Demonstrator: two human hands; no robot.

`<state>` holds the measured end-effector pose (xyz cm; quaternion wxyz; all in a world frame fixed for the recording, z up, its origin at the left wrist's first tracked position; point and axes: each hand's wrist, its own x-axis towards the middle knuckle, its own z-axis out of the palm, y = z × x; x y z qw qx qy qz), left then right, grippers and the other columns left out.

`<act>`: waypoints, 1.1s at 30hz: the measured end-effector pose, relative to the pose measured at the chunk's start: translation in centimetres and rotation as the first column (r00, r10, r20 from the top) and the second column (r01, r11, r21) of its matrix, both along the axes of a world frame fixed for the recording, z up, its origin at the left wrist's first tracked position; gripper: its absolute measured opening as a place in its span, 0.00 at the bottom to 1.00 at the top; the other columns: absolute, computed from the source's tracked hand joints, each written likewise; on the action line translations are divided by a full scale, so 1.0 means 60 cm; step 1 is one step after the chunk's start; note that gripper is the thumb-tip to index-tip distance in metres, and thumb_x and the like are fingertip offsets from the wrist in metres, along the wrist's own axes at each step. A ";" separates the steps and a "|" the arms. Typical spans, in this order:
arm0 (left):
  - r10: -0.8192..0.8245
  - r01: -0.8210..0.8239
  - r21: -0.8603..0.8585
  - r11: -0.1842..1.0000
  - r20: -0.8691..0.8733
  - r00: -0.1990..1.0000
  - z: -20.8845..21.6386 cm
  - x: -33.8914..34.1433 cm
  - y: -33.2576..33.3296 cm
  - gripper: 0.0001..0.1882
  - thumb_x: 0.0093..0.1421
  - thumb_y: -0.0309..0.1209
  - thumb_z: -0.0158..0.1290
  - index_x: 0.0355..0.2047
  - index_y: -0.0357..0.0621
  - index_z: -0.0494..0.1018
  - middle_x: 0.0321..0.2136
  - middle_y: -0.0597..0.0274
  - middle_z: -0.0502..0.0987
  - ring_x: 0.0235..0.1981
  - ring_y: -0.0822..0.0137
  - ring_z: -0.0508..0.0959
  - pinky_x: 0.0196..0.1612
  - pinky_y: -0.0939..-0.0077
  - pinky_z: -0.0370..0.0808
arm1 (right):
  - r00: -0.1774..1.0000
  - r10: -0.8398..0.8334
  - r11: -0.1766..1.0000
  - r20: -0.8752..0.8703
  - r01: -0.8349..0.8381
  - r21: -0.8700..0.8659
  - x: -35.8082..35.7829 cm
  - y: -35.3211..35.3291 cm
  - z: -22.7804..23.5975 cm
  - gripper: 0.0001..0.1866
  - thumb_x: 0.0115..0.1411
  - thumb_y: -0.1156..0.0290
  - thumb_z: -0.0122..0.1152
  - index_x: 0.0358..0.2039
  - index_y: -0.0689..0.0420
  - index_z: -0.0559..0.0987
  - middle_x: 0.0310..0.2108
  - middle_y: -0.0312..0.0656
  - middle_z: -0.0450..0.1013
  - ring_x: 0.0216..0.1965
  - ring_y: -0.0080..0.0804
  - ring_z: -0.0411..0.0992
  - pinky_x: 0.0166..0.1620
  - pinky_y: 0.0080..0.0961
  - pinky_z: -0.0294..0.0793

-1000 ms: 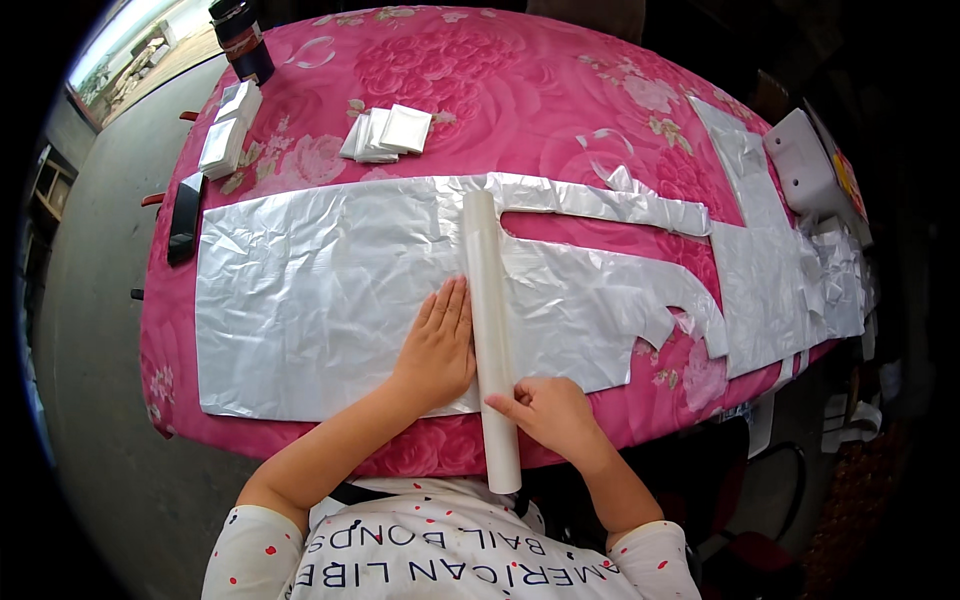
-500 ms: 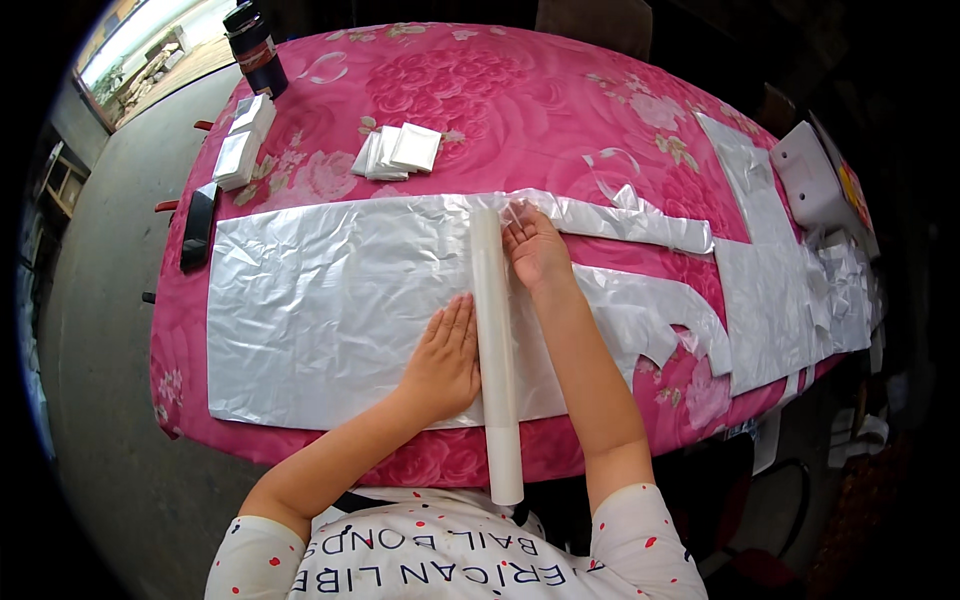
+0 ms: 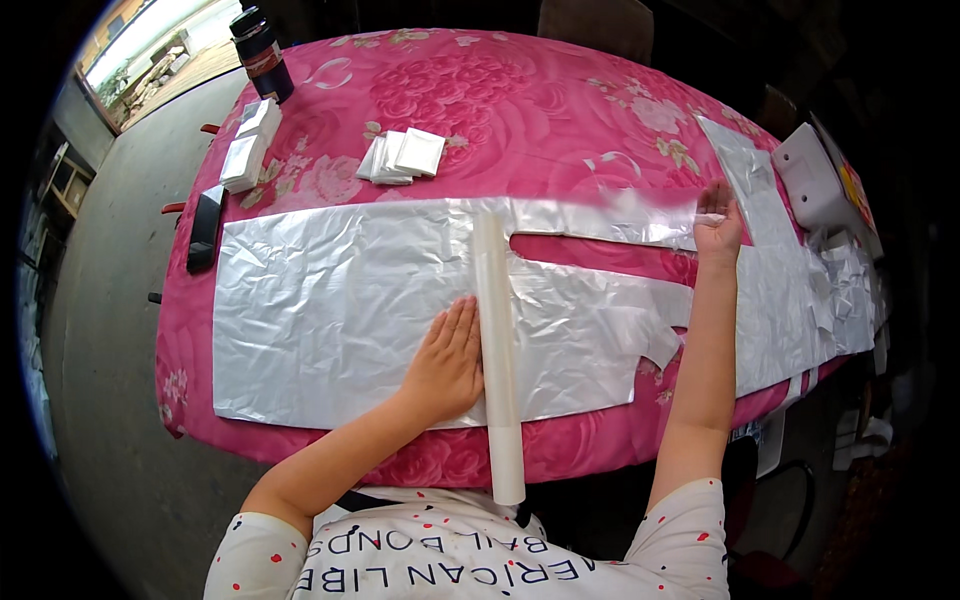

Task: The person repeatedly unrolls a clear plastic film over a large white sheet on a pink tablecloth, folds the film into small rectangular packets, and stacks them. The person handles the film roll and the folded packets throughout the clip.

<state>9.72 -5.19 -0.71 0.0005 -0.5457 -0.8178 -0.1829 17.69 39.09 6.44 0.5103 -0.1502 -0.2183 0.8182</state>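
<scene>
On the near half of the desk (image 3: 560, 120), which wears a pink flowered cloth, a wide silver foil sheet (image 3: 330, 300) lies flat, with a pale roll (image 3: 497, 340) set across it from far to near, its near end jutting over the desk edge. The left hand (image 3: 447, 365) rests palm down on the foil, fingers spread and flat, touching the roll's left side and gripping nothing. The right hand (image 3: 718, 228) reaches out to the far right, its fingers closed on the end of a narrow foil strip (image 3: 610, 215) that runs along the sheet's far edge above a long cut-out gap. More silver foil pieces (image 3: 800, 300) cover the right end of the desk, beside a white box (image 3: 815, 185). On the far left sit a stack of white packets (image 3: 405, 155), a second white stack (image 3: 250, 145), a dark bottle (image 3: 262, 50) and a black slim object (image 3: 205, 225) at the desk's left edge.
</scene>
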 end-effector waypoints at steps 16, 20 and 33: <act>0.013 0.006 0.102 0.995 -0.183 0.983 -0.041 0.001 0.007 0.33 0.60 0.39 0.37 0.58 0.24 0.51 0.61 0.35 0.50 0.64 0.46 0.51 0.64 0.56 0.45 | 0.764 0.223 -0.058 0.605 -0.610 0.791 -0.270 -0.769 -0.037 0.05 0.56 0.73 0.51 0.28 0.62 0.70 0.28 0.55 0.71 0.33 0.56 0.69 0.39 0.42 0.69; 0.013 -0.012 0.007 1.000 -0.112 0.994 -0.036 0.002 0.015 0.32 0.59 0.38 0.35 0.58 0.24 0.51 0.61 0.37 0.50 0.65 0.48 0.49 0.65 0.57 0.43 | 0.617 0.005 -0.319 0.787 -0.745 0.586 -0.300 -0.857 -0.103 0.17 0.58 0.67 0.50 0.47 0.61 0.70 0.48 0.58 0.65 0.53 0.54 0.60 0.57 0.41 0.58; 0.050 -0.046 0.107 0.993 -0.037 0.998 -0.029 0.012 0.010 0.30 0.58 0.34 0.36 0.57 0.23 0.54 0.59 0.34 0.53 0.64 0.44 0.49 0.64 0.53 0.44 | 0.694 0.058 -0.590 0.717 -0.556 0.585 -0.115 -0.809 0.037 0.44 0.54 0.46 0.54 0.61 0.64 0.54 0.62 0.57 0.48 0.65 0.54 0.41 0.63 0.46 0.45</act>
